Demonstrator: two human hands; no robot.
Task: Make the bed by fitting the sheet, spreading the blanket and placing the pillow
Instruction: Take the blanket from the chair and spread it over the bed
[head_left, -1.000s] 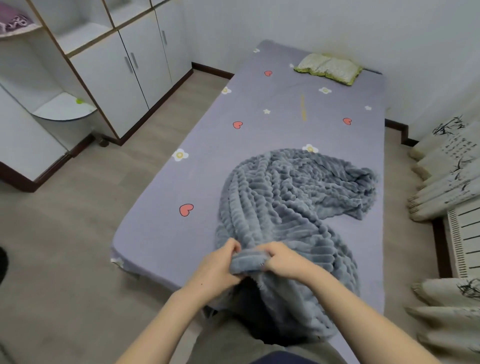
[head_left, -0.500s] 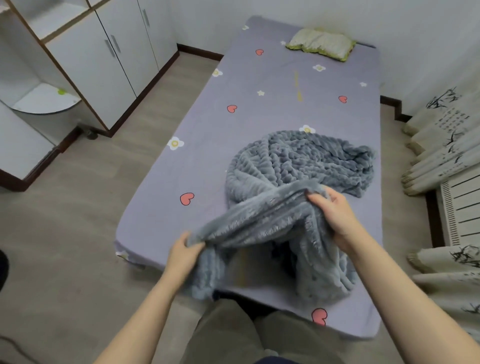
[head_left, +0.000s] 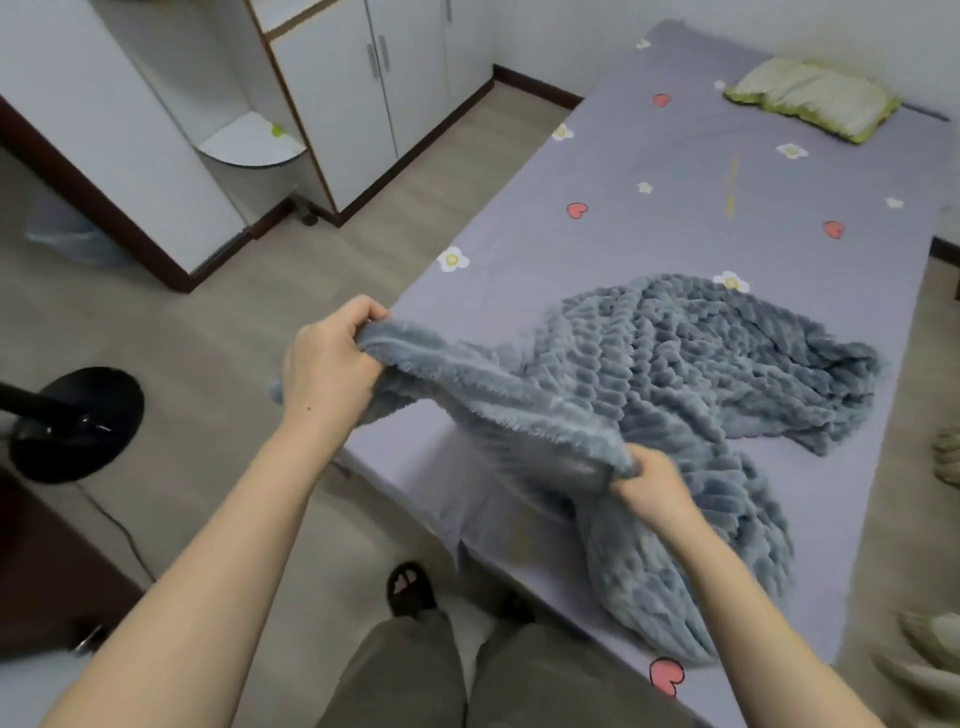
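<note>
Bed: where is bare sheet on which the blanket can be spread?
Bare sheet lies between the pillow and the blanket, and along the bed's left edge. The near end is crowded: the bunched blanket lies there, gripped by the left hand and right hand.

No text, label, brand, number or sign can be read anywhere here. The sheet (head_left: 675, 171) carries only printed pictures: red hearts and small white flowers, no letters among them.
</note>
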